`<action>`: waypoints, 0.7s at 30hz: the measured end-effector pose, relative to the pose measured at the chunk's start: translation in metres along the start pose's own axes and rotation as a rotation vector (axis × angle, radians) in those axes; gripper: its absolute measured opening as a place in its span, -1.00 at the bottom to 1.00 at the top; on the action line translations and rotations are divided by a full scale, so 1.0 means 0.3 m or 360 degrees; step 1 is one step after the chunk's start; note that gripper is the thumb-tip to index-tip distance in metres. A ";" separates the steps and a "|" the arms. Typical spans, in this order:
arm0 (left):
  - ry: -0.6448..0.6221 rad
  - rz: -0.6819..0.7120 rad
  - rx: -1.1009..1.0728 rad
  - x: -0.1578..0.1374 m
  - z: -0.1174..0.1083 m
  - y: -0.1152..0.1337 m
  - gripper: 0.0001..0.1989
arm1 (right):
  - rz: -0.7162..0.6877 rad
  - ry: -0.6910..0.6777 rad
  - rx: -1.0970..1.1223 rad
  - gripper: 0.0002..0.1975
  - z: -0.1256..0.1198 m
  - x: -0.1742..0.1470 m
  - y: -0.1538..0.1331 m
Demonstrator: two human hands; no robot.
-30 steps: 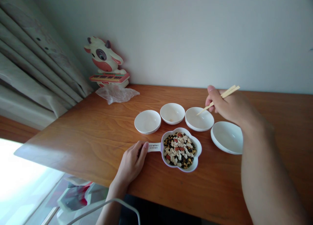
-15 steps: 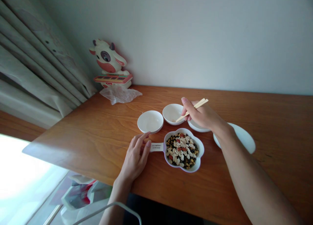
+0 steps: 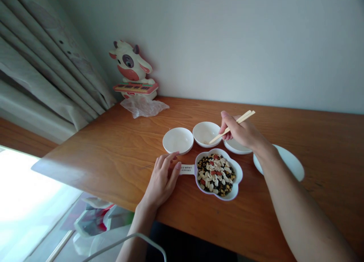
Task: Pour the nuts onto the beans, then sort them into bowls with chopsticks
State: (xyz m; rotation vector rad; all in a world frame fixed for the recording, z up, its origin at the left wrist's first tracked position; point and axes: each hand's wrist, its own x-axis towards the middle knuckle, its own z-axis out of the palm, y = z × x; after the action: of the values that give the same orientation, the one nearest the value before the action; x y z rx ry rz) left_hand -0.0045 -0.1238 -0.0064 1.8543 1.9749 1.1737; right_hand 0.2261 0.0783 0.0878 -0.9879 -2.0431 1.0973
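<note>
Chopsticks (image 3: 243, 118) sit in the right hand (image 3: 237, 130), its grip closed around them near the middle, probably so the tips can reach down while the fingers stay out of the bowl. The tips dip into the second bowl (image 3: 203, 131) from the left. The left hand (image 3: 162, 178) rests on the counter (image 3: 119, 152) with its fingers half curled and its thumb by the end of the handle (image 3: 187, 170). I cannot tell if that grip pinches it, but being there may help keep the scoop (image 3: 239, 174) from sliding. The scoop is full, with peanuts (image 3: 214, 173) lying on top of small dark and yellow bits, so they look easy to pick. The left bowl (image 3: 178, 140), third bowl (image 3: 237, 146) and last bowl (image 3: 290, 161) make a curve with the second around the scoop, likely so each is easy to reach.
</note>
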 end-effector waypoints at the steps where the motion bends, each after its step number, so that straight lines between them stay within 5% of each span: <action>1: 0.0009 0.0004 -0.0012 -0.001 -0.001 0.000 -0.62 | 0.0002 -0.0011 0.0009 -0.29 -0.001 -0.001 -0.001; 11: -0.0004 0.0003 -0.0079 -0.007 -0.012 0.004 -0.67 | 0.0000 -0.0111 -0.0061 -0.33 -0.022 -0.016 -0.039; 21: -0.0021 0.0083 0.0005 -0.013 -0.018 0.007 -0.69 | -0.0036 0.0182 -0.0412 -0.33 -0.159 -0.096 -0.143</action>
State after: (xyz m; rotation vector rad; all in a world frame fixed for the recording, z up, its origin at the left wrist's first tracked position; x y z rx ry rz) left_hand -0.0056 -0.1296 -0.0029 1.9209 1.9337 1.1701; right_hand 0.2647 0.0579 0.1427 -1.1236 -2.1316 0.7584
